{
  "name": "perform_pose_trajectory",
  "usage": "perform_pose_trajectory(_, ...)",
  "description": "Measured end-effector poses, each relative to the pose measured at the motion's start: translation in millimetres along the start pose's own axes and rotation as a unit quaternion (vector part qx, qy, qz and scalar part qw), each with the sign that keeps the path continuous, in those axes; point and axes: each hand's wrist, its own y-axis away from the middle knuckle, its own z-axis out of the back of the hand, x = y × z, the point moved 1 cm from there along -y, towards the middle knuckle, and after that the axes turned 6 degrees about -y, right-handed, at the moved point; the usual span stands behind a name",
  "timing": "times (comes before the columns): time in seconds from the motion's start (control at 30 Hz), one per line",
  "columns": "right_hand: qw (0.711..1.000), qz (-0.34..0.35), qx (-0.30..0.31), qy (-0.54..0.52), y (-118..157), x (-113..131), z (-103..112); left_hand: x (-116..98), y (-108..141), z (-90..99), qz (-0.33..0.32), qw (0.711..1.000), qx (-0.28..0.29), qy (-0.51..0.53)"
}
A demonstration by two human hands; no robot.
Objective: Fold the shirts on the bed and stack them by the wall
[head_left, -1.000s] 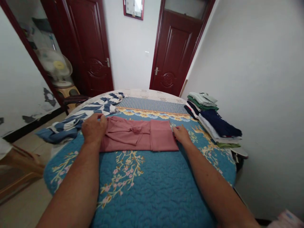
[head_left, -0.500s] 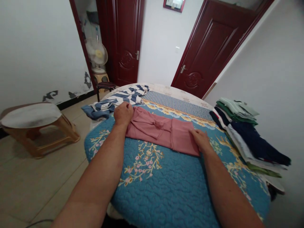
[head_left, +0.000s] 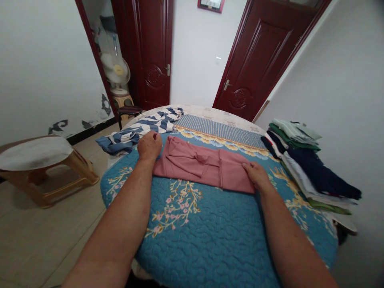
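A folded pink garment (head_left: 189, 162) lies as a long strip across the blue quilted cover (head_left: 210, 224), with a bunched knot-like part near its middle. My right hand (head_left: 255, 176) grips its right end, thumb on top of the cloth and the other fingers mostly hidden. At the left end, my left hand (head_left: 149, 146) is closed with its fingers curled. Blue cover shows between this fist and the garment's upper corner, while the lower left edge runs up against my wrist. What the left fingers hold, if anything, is hidden.
A crumpled blue-and-white striped cloth (head_left: 144, 130) lies at the far left of the round table. Folded clothes (head_left: 315, 168) are stacked along its right side, near the wall. A stool (head_left: 45, 164) stands on the floor at left, and a fan (head_left: 117, 72) behind.
My left hand has shifted off the garment's upper left corner, to its left. The garment's left end now spreads wider. The right hand keeps its grip at the right end. The view has shifted slightly.
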Motion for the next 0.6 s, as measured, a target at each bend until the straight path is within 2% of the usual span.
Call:
perform_pose_trajectory(0.1,1.000,-0.011,-0.002,-0.002,-5.3,-25.9,26.6,0.6,-1.0,-3.6,-0.007,1.000,0.003,-0.009)
perform_pose_trajectory(0.2,0.999,-0.020,-0.027,0.015,-8.0,-54.9,61.8,-0.5,-1.2,-7.2,-0.019,1.000,0.013,-0.012)
perform_pose_trajectory(0.3,0.997,-0.055,-0.047,-0.028,-7.8,-79.5,89.8,-2.8,-0.8,-10.6,-0.037,0.999,0.028,-0.019)
perform_pose_trajectory(0.43,0.994,-0.081,-0.052,-0.057,-7.1,-93.4,99.9,-6.3,-0.8,-14.9,-0.058,0.996,0.055,-0.033)
perform_pose_trajectory(0.6,0.997,-0.048,-0.053,-0.030,-7.0,-85.2,97.1,-8.5,-1.9,-18.8,-0.069,0.994,0.070,-0.046)
